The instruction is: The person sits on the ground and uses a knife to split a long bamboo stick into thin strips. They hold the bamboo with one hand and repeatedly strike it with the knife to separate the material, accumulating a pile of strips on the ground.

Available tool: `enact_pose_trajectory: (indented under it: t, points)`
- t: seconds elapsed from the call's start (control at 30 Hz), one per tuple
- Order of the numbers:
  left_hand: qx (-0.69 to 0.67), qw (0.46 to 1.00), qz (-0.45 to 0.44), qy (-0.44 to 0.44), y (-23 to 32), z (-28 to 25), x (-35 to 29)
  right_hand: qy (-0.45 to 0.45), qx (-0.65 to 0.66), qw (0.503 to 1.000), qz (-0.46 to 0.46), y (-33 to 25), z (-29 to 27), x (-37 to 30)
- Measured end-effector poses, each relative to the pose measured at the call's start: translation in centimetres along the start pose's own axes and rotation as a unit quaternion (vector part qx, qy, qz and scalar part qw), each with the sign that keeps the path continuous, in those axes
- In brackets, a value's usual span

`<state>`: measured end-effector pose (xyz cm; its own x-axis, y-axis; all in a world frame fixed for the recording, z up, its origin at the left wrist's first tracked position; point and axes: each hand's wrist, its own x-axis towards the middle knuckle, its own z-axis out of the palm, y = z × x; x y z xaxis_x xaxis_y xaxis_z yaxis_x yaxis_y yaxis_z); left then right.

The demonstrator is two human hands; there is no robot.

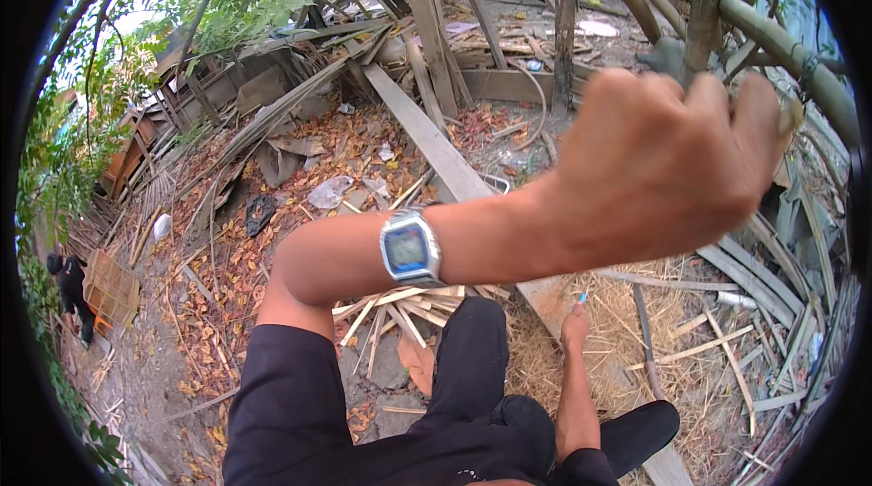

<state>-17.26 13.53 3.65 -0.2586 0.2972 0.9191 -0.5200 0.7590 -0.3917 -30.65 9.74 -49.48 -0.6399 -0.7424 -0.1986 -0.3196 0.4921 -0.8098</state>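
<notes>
Pinching a small blue-tipped item [582, 297] in R hand's grip [574, 327], beside nr part of the long plank [427, 123]; too small to ID. Raised R of plank's far part, close to cam: L hand [677, 163], knuckles up, fingers curled; can't tell re pinching anything. Around plank's nr part, straw [531, 359]; L of it, fanned pale strips [407, 327]; further L, dry leaves [236, 268].

The daylight is soft and rather even, with the strongest glare (it is almost white) behind the leaves [241, 9] at upper left. The raised left hand [668, 159] appears blurred; the fisheye rim darkens to black.
</notes>
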Motion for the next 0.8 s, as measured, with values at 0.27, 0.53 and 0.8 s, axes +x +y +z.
enact_pose_trajectory:
  t: [0.27,0.53,0.8]
  points:
    - [0.036,0.996,0.063,-0.059,6.5,-0.5,2.2,-0.118,0.016,0.992,-0.036,-0.8,-0.5,0.8]
    - [0.01,0.995,0.079,-0.056,9.3,-1.1,3.0,-0.122,-0.096,0.987,-0.032,3.1,-0.3,0.9]
    - [-0.203,0.969,0.03,-0.139,5.5,-1.7,3.0,-0.08,0.07,0.994,-0.027,0.4,0.7,-2.8]
